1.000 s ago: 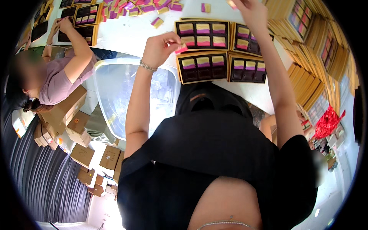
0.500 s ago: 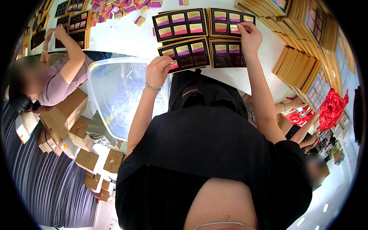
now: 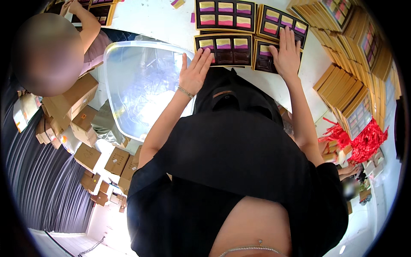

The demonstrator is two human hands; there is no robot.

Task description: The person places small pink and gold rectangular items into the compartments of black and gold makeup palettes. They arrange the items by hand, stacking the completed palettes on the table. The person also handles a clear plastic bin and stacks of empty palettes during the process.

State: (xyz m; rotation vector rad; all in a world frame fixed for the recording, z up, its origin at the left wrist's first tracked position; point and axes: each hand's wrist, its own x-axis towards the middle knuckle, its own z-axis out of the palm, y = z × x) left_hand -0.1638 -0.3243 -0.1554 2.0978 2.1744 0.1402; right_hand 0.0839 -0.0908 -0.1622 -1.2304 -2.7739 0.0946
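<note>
My left hand (image 3: 195,73) is open, fingers stretched, their tips over the left end of the lower left box (image 3: 224,57). A row of gold-and-purple wrapped pieces fills that box's far side; a pink one shows by my fingertips, beside bare brown compartments. My right hand (image 3: 287,58) lies open with spread fingers across the two right boxes, hiding part of both. The upper right box (image 3: 261,20) sits askew, holding several wrapped pieces. In the lower right box (image 3: 262,64) one piece and bare compartments show. The upper left box (image 3: 224,30) has both rows filled.
Stacks of gold-edged boxes (image 3: 342,85) line the right, near red shredded filler (image 3: 366,141). A clear plastic bin (image 3: 110,94) holding transparent scraps stands left of my lap. Another person's arm (image 3: 90,30) works at the far left. Cardboard cartons (image 3: 87,156) sit on the floor.
Both hands have gone from pinching small wrapped pieces to lying open with stretched fingers. The right-hand boxes have turned askew. My view has shifted, and the loose wrapped pieces have mostly left it.
</note>
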